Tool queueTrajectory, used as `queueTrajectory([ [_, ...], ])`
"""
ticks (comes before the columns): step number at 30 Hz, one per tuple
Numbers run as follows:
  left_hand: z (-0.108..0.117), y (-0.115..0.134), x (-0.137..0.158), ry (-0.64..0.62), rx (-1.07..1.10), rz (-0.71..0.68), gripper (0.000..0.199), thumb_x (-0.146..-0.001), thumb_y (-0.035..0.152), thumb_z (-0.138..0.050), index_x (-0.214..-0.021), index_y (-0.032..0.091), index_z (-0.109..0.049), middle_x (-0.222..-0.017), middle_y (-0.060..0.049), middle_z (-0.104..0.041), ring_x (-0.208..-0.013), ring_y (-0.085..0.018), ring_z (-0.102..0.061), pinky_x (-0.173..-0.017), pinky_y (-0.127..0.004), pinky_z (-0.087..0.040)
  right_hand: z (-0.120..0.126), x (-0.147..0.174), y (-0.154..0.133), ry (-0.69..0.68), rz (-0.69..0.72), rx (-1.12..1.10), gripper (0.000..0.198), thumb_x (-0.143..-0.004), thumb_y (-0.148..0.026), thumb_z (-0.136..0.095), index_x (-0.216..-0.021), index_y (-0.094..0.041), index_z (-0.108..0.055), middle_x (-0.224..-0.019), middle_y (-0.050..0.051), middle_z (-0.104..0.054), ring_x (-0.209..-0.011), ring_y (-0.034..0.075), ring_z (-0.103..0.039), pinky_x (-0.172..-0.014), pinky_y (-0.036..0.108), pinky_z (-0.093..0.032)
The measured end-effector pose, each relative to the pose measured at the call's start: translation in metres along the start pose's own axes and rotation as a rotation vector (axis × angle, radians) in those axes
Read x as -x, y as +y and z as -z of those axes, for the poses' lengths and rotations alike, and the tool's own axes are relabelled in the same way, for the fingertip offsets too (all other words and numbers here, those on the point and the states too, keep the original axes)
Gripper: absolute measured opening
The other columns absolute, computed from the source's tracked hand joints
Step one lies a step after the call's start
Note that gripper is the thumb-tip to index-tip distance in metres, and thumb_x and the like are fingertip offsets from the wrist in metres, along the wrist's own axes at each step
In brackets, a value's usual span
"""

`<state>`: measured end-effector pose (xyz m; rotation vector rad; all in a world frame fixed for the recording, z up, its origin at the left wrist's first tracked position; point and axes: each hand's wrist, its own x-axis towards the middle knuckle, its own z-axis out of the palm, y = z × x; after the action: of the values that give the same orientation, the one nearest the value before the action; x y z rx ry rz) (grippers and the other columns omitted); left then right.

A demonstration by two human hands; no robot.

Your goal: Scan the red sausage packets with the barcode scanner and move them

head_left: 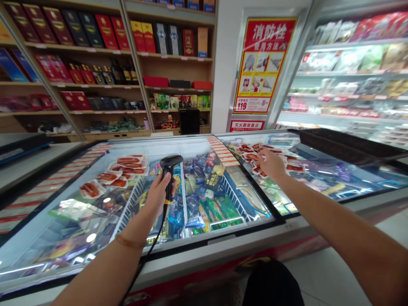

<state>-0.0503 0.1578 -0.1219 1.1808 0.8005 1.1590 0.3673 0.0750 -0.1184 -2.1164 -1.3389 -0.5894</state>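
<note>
In my left hand (pixel 159 189) is a black handheld barcode scanner (pixel 171 163), held upright by its handle with its cord hanging down. My right hand (pixel 270 163) reaches to a pile of clear-packed reddish sausages (pixel 248 152) on the right part of the freezer's glass top. Its fingers are pinched together at a sausage pack (pixel 259 172), though the fingertips are partly hidden. A second group of sausage packs (pixel 127 168) lies on the glass to the left of the scanner.
Beneath the glass of the chest freezer (pixel 197 250), bagged frozen foods sit among white wire baskets (pixel 236 191). A black tray (pixel 350 146) rests on the freezer's right end. Shelves of boxed bottles (pixel 95 32) stand behind, and a lit refrigerated display (pixel 353 72) is at right.
</note>
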Motion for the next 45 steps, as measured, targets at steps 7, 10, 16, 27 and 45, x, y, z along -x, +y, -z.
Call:
queueTrajectory([
  [7,-0.001,-0.004,0.001,-0.021,0.013,-0.041,0.045,-0.068,0.055,-0.072,-0.084,0.018,-0.052,-0.070,0.004,-0.057,-0.041,-0.006,-0.047,-0.038,-0.020,-0.035,-0.061,-0.022,-0.120,-0.213,0.068,-0.481,0.016,-0.085,-0.026,-0.059,-0.089,-0.019,-0.072,-0.093,0.006,-0.074,-0.088,0.021,-0.067,-0.082,0.033,-0.048],
  [10,0.000,-0.007,0.000,-0.040,-0.007,-0.030,0.043,-0.070,0.054,-0.071,-0.084,0.018,-0.051,-0.070,0.004,-0.056,-0.041,-0.006,-0.048,-0.039,-0.020,-0.035,-0.089,-0.013,-0.161,-0.303,0.113,-0.564,0.015,-0.085,-0.024,-0.058,-0.086,-0.020,-0.073,-0.092,0.005,-0.074,-0.089,0.021,-0.067,-0.083,0.032,-0.049],
  [16,-0.004,-0.010,0.000,-0.065,-0.040,0.000,0.044,-0.070,0.055,-0.070,-0.084,0.018,-0.052,-0.068,0.004,-0.056,-0.040,-0.005,-0.047,-0.038,-0.020,-0.034,-0.105,0.009,-0.179,-0.265,0.005,-0.697,0.029,-0.089,-0.036,-0.056,-0.112,-0.020,-0.065,-0.101,0.007,-0.073,-0.087,0.020,-0.068,-0.081,0.034,-0.052],
  [27,-0.001,-0.011,-0.002,-0.071,-0.030,-0.018,0.042,-0.072,0.054,-0.070,-0.085,0.018,-0.052,-0.069,0.003,-0.057,-0.040,-0.005,-0.047,-0.038,-0.020,-0.035,-0.096,0.021,-0.179,-0.328,0.355,-0.523,0.024,-0.075,-0.029,-0.070,-0.099,-0.022,-0.071,-0.103,0.006,-0.070,-0.101,0.024,-0.062,-0.093,0.039,-0.046],
  [45,0.004,-0.016,-0.001,-0.217,-0.101,-0.013,0.043,-0.072,0.056,-0.068,-0.085,0.017,-0.053,-0.073,0.001,-0.060,-0.040,-0.006,-0.047,-0.036,-0.019,-0.032,-0.085,0.017,-0.184,0.038,0.324,-0.700,0.026,-0.083,-0.021,-0.058,-0.108,-0.020,-0.065,-0.101,0.010,-0.065,-0.103,0.027,-0.056,-0.095,0.042,-0.045],
])
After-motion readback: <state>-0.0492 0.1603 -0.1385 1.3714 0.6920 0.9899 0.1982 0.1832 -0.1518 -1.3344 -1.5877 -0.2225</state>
